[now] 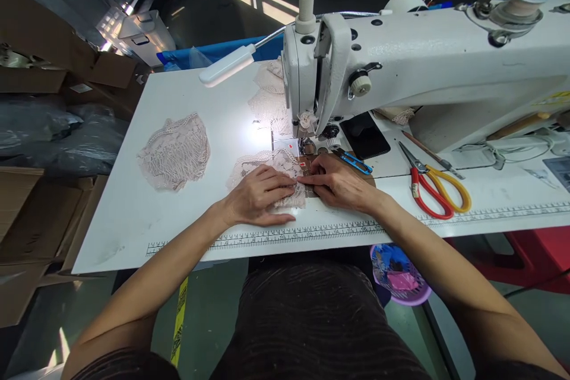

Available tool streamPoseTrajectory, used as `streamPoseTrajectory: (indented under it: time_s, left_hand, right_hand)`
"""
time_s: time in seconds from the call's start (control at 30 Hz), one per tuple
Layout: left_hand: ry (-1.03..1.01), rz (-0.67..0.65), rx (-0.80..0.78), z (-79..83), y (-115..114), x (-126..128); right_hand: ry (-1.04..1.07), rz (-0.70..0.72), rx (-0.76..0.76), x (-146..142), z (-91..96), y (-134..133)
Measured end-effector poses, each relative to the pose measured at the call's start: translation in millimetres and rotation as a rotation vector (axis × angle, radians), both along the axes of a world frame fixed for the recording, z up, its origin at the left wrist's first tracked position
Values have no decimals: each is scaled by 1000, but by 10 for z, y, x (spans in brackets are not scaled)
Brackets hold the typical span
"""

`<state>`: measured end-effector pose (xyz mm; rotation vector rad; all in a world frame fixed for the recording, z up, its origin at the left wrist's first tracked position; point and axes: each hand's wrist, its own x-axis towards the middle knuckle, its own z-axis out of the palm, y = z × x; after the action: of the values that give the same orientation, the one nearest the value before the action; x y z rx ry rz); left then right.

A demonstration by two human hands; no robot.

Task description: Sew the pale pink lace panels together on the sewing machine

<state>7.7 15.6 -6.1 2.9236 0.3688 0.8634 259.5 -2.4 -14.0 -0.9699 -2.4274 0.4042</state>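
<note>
We lay our left hand point(260, 193) flat on the pale pink lace piece point(278, 161), fingers point(279, 183) stretched out and spread a little, pressing the fabric down without closing round it. Our right hand point(341, 184) comes in from the other side. Its fingers point(312, 179) are drawn close together and point left along the lace's near edge, where they meet the tips of the left hand. We cannot tell whether they pinch the edge or only rest on it.

The lace piece lies on the white table point(178, 101), just in front of the needle area of the sewing machine point(401, 65), partly covered by both hands. A second piece of lace point(174, 151) sits well to the left, apart from our hands, and more lace point(269, 95) is heaped behind the machine head.

Small blue snips point(354, 160) lie just beyond the right hand, with a dark phone point(365, 135) behind them. Scissors with red and yellow handles point(434, 187) rest further right. A printed ruler point(312, 231) runs along the table's near edge, and a purple basket point(398, 273) hangs below it.
</note>
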Motion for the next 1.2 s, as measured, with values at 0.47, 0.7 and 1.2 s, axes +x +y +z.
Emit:
streamPoseTrajectory:
  time_s: [0.47, 0.7, 1.2]
  left_hand:
    - [357, 417, -15, -72, 7, 68]
    - [328, 416, -7, -108, -1, 66]
    - [404, 494, -168, 70, -83, 228]
  right_hand:
    - [29, 6, -18, 23, -58, 4]
    - [28, -9, -24, 20, -69, -3]
    - [7, -26, -6, -14, -36, -25]
